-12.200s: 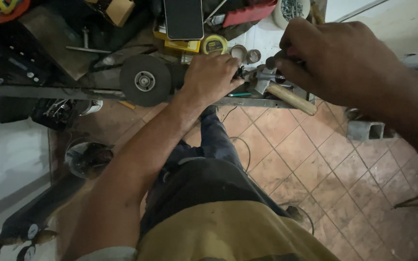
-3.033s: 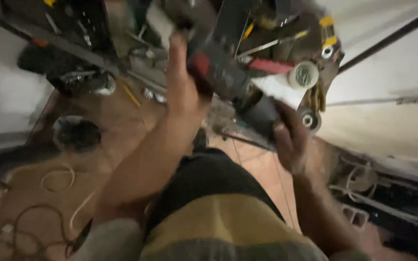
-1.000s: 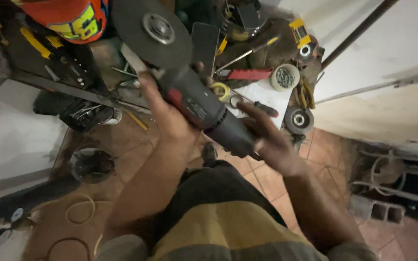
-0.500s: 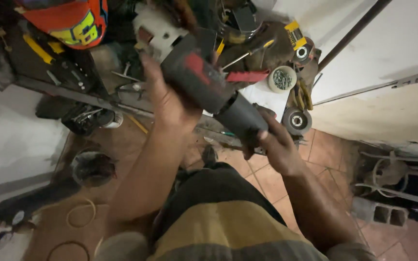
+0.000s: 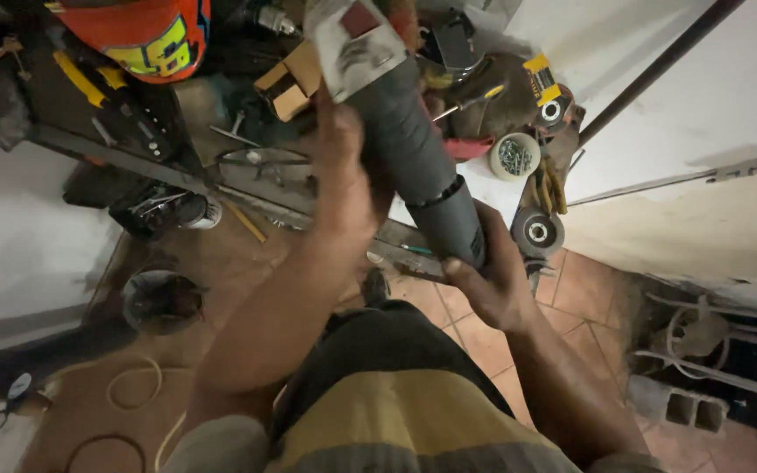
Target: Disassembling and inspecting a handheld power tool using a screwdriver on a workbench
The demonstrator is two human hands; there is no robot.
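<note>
Above the cluttered desk (image 5: 133, 158), both hands grip the angle grinder (image 5: 405, 131): left hand (image 5: 343, 188) mid-body, right hand (image 5: 492, 280) at the tail; a loose grip risks dropping it.

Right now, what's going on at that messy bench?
A person stands at a cluttered metal workbench and holds a grey, barrel-shaped power tool up with both hands. The left hand grips its upper body, and the right hand wraps its lower end. An orange helmet, a small cardboard box and a round white tub of screws lie on the bench.
</note>
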